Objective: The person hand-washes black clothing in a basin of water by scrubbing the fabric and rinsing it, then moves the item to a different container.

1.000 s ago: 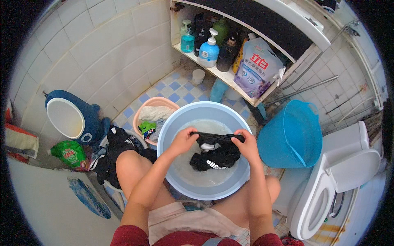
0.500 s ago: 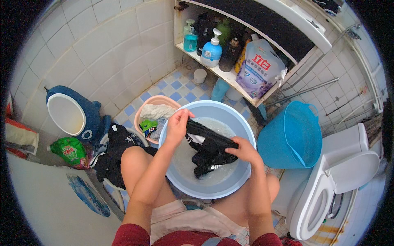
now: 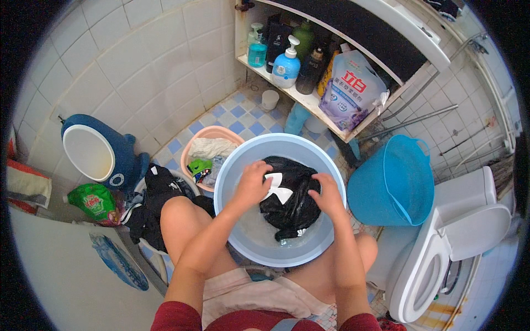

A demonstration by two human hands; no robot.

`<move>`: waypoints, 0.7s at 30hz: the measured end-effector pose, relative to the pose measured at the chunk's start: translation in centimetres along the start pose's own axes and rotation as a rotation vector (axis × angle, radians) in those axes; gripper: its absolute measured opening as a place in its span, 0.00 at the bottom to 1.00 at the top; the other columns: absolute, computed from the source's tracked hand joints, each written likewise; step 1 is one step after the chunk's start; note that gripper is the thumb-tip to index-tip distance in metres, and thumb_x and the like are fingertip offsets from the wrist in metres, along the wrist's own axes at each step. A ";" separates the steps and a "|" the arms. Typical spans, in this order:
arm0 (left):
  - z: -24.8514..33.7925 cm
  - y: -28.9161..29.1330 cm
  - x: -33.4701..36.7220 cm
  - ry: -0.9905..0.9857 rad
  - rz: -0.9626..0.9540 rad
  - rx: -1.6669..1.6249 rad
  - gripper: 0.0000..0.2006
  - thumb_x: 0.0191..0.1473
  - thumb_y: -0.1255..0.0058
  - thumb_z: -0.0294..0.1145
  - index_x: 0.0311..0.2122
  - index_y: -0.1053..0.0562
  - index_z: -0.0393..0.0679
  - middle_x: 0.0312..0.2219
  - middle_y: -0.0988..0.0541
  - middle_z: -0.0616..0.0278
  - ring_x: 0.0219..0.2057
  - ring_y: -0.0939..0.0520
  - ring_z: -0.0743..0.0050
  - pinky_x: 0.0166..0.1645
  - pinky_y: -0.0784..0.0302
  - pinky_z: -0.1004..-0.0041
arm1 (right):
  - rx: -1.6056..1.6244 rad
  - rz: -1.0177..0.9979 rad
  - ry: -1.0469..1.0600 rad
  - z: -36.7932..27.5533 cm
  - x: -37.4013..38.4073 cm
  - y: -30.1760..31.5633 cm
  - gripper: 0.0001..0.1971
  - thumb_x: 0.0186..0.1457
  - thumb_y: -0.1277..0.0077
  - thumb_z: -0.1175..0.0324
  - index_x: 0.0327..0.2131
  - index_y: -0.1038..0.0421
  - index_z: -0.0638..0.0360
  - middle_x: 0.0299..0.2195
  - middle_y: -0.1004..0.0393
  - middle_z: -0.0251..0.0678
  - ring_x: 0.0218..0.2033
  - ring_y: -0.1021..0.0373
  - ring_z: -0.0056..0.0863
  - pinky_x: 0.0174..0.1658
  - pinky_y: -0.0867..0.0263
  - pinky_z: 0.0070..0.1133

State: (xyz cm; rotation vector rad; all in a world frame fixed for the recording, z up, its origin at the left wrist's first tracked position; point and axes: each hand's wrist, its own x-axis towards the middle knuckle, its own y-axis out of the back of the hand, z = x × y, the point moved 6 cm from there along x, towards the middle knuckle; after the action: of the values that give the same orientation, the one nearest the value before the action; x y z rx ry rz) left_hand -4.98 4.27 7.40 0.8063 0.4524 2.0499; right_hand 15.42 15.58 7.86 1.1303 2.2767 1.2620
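A wet black garment (image 3: 292, 201) with a white printed shape lies bunched and puffed up in cloudy water inside a round light-blue basin (image 3: 243, 251) between my knees. At the garment's upper left edge, my left hand (image 3: 253, 186) has its fingers and thumb closed on the cloth beside the white print. My right hand (image 3: 329, 193) grips the opposite side, with the thumb below and the fingers above. Part of each fingertip is hidden by folds. The garment's lower end, with small white lettering, dips into the water.
Left of the basin stand a pink tub (image 3: 212, 131) of clothes and a pale basket (image 3: 190, 182) heaped with dark clothes. A blue bucket (image 3: 386, 182) and a toilet (image 3: 425, 281) are on the right. Ahead, a low shelf (image 3: 309, 102) holds several bottles and a purple-white pouch (image 3: 353, 91).
The garment, stretched taut between my hands before, is now lower and bunched in the basin, with more white print showing. My left hand has come down and right; the right hand has risen slightly.
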 end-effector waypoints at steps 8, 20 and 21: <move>2.1 -6.9 -5.0 -0.106 -0.635 0.227 0.14 0.41 0.45 0.36 0.34 0.27 0.39 0.28 0.24 0.52 0.35 0.24 0.53 0.41 0.30 0.60 | -0.537 -0.193 0.112 -0.3 -2.6 -5.3 0.23 0.43 0.52 0.76 0.47 0.33 0.48 0.42 0.30 0.35 0.47 0.36 0.33 0.50 0.45 0.41; 1.1 -5.1 -3.5 0.092 -0.531 0.125 0.13 0.33 0.43 0.37 0.26 0.26 0.41 0.30 0.26 0.55 0.35 0.26 0.57 0.39 0.31 0.62 | 0.590 -0.395 -0.131 -1.6 -2.8 0.4 0.09 0.50 0.54 0.69 0.34 0.32 0.62 0.29 0.31 0.31 0.34 0.36 0.21 0.39 0.40 0.20; 1.2 -3.9 -2.7 0.279 -0.559 -0.123 0.13 0.34 0.44 0.36 0.27 0.26 0.40 0.29 0.25 0.54 0.32 0.24 0.56 0.38 0.30 0.64 | 0.595 -0.391 -0.128 -1.4 -2.9 0.9 0.09 0.50 0.54 0.69 0.34 0.32 0.62 0.29 0.31 0.31 0.34 0.36 0.21 0.39 0.40 0.20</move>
State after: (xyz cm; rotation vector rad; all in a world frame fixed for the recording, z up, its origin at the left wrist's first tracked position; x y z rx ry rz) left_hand -0.66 4.23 4.98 0.2710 0.6198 1.6425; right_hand 16.90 12.86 9.09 0.8229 2.6715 0.3626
